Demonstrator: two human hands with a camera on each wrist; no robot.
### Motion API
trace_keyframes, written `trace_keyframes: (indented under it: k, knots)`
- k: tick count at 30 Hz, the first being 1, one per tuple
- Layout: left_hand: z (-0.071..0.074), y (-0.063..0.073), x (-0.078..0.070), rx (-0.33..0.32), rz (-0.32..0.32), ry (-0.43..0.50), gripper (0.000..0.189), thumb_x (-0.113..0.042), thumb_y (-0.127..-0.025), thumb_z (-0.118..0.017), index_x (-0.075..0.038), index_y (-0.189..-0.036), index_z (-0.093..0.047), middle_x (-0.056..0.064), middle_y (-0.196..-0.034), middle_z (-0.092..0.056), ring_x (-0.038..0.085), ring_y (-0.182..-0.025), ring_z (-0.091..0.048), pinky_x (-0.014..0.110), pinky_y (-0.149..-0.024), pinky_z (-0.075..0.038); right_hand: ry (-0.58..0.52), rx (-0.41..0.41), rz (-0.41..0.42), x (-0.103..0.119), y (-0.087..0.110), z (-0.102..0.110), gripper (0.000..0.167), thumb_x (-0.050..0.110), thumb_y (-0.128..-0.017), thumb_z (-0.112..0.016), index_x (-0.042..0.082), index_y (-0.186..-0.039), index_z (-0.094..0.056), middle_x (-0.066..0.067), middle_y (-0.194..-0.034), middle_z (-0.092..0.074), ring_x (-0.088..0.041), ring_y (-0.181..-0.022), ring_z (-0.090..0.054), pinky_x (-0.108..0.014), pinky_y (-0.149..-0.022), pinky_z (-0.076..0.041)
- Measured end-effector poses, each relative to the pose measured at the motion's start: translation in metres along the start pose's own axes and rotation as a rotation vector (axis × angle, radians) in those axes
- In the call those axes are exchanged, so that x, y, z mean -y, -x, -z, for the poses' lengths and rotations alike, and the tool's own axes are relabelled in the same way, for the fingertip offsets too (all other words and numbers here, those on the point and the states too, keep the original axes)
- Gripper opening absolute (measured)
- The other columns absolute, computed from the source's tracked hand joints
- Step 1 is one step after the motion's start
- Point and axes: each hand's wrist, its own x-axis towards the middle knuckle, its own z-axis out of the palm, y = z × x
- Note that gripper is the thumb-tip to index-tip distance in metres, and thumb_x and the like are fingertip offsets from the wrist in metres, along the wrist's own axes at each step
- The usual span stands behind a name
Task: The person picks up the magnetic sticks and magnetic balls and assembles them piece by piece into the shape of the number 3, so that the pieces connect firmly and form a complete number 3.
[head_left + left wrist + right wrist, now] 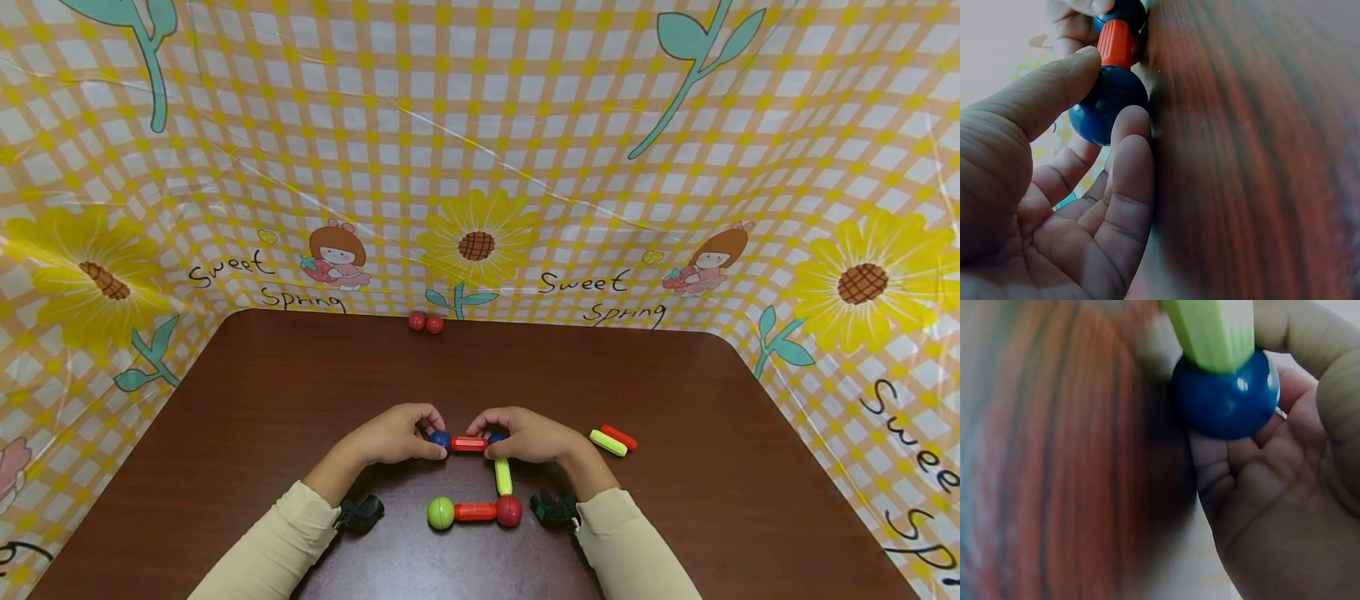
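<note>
Between thumb and fingers my left hand (399, 434) grips a blue ball (1109, 106), which sits on the end of a red rod (469, 444). At that rod's other end, my right hand (529, 435) holds a second blue ball (1225, 397), partly hidden by its fingers in the head view. From this second ball a yellow-green rod (503, 477) runs toward the near side to a dark red ball (508, 510). Another red rod (476, 512) joins that ball to a green ball (441, 513) on the left. Together the pieces outline a square with its left side unfilled.
A loose yellow rod (608, 442) and a loose red rod (619, 437) lie side by side to the right of my right hand. Two red balls (426, 322) rest at the table's far edge, against a checked cloth (480, 150) that surrounds the brown table (315, 358).
</note>
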Motion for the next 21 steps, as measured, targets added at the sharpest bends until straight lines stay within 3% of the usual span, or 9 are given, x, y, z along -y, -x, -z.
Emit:
trace_keyframes:
  k: [10,21]
  knots:
    - [-0.0006,0.0004,-0.0008,0.001,0.002,-0.007,0.025,-0.019,-0.083,-0.082,-0.011,-0.098,-0.064,-0.002,-0.087,-0.061,0.014,-0.081,-0.056,0.032,-0.072,-0.046,-0.033,-0.007,-0.012,0.0031,0.0047,0.0008,0.027,0.006,-0.091,-0.069,0.012,-0.117,-0.067,-0.002,-0.111,-0.064,-0.021,-0.098,-0.052,-0.038,-0.086,-0.043]
    - [-0.0013,0.0008,-0.0009,0.001,0.006,0.009,0.024,-0.018,-0.083,-0.082,-0.011,-0.098,-0.063,-0.001,-0.086,-0.06,0.015,-0.08,-0.056,0.031,-0.069,-0.046,0.014,-0.017,-0.018,0.0006,0.0048,0.0004,0.025,0.01,-0.091,-0.07,0.015,-0.115,-0.068,0.0,-0.106,-0.063,-0.02,-0.094,-0.052,-0.038,-0.083,-0.044]
